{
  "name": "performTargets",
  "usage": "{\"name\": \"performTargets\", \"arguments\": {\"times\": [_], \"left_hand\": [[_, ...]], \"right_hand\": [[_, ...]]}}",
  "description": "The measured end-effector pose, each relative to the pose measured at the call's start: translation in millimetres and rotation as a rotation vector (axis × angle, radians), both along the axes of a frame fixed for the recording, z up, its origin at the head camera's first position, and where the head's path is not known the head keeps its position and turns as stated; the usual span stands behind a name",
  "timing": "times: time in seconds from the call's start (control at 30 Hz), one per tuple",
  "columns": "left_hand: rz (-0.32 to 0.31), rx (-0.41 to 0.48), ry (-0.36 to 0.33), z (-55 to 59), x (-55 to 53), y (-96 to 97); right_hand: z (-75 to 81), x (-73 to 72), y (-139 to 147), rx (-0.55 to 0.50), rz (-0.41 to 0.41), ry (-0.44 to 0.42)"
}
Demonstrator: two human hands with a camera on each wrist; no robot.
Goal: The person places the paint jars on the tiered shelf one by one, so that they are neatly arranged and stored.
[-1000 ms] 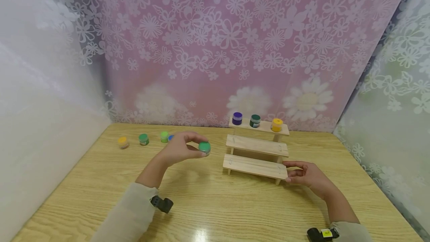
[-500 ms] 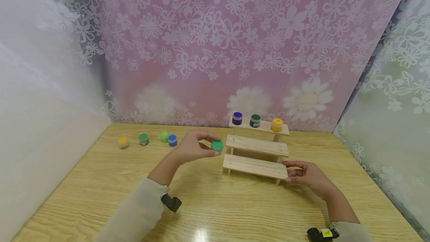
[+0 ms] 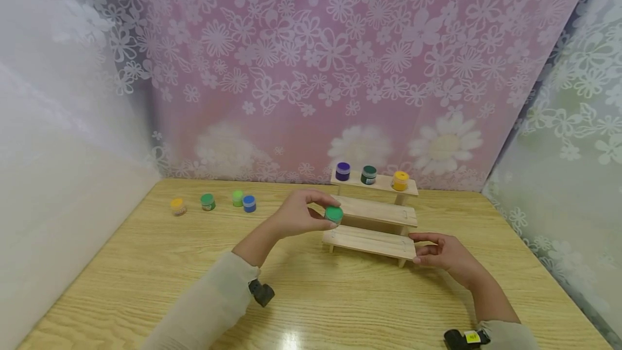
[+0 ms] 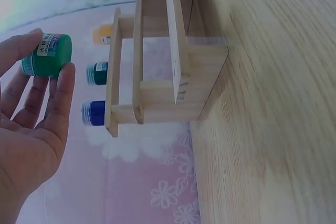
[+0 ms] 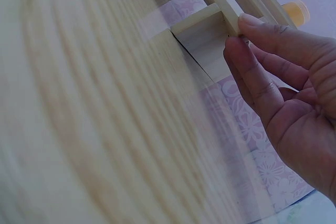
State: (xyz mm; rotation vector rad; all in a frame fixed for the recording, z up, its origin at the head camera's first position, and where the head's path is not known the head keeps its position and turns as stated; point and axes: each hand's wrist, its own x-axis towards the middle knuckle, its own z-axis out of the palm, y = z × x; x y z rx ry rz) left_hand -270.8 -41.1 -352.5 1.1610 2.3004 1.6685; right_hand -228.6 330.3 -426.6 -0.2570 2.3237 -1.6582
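My left hand [image 3: 302, 214] pinches a small green paint jar [image 3: 333, 215] between thumb and fingers. In the head view the jar overlaps the left ends of the middle and bottom steps of a three-step wooden shelf [image 3: 369, 240]. Seen from the left wrist, the green jar [image 4: 50, 56] is held in the air, apart from the boards, its label showing. My right hand [image 3: 444, 257] grips the right end of the bottom step; the right wrist view has the thumb and fingertips [image 5: 251, 20] on the board's corner. Purple [image 3: 343, 172], dark green [image 3: 369, 175] and yellow [image 3: 400, 181] jars stand on the top step.
Left on the wood-grain table [image 3: 146, 274] stand more jars: yellow [image 3: 178, 207], green [image 3: 208, 202], light green [image 3: 237, 198] and blue [image 3: 249, 203]. The light green and blue ones are close together. A flowered curtain [image 3: 311, 69] hangs right behind the table.
My left hand has carried the green paint jar rightward to the shelf, uncovering the blue jar on the table. My right hand and the shelf have stayed put.
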Motion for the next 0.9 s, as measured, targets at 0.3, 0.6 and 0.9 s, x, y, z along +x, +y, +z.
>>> {"name": "performTargets", "arguments": {"times": [0.3, 0.6, 0.9], "left_hand": [[-0.036, 0.005, 0.008, 5.1, 1.5, 18.3], [-0.067, 0.02, 0.028, 7.0, 1.6, 35.9], [-0.033, -0.019, 0.039, 8.8, 0.4, 52.8]], "right_hand": [[0.5, -0.4, 0, 0.016, 0.002, 0.002], [-1.1, -0.7, 1, 0.013, 0.002, 0.001], [-2.4, -0.9, 2, 0.004, 0.014, 0.01]]}}
